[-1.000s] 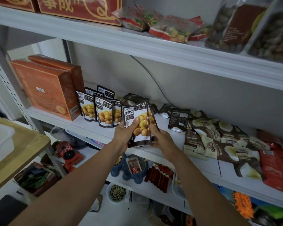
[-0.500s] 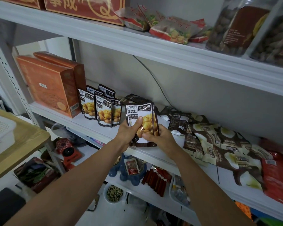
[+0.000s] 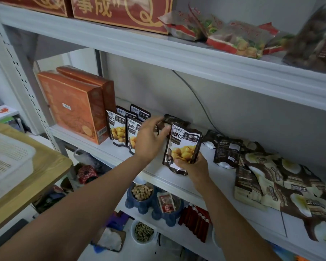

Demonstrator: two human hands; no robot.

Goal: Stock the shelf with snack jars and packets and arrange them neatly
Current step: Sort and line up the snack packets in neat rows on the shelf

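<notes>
**A:** What are the fingers doing?

**B:** The right hand's fingers are curling round the bottom edge of a chestnut kernel packet, holding it upright just above the shelf board. The left hand is spreading half open, its fingertips reaching at a dark pouch lying just behind the held packet. Whether they are pinching it, I cannot tell.

**A:** Which step is going on?

**B:** I'm judging it as placing. The packet is probably heading for the row of standing chestnut packets just left of the left knuckles, with the orange boxes beyond.

**A:** And next?

**B:** Probably clearing or straightening that dark pouch, then standing the packet face-forward beside the row, steadying its soft base. Right of the right wrist, a loose heap of brown-and-cream packets is waiting to be arranged
</notes>
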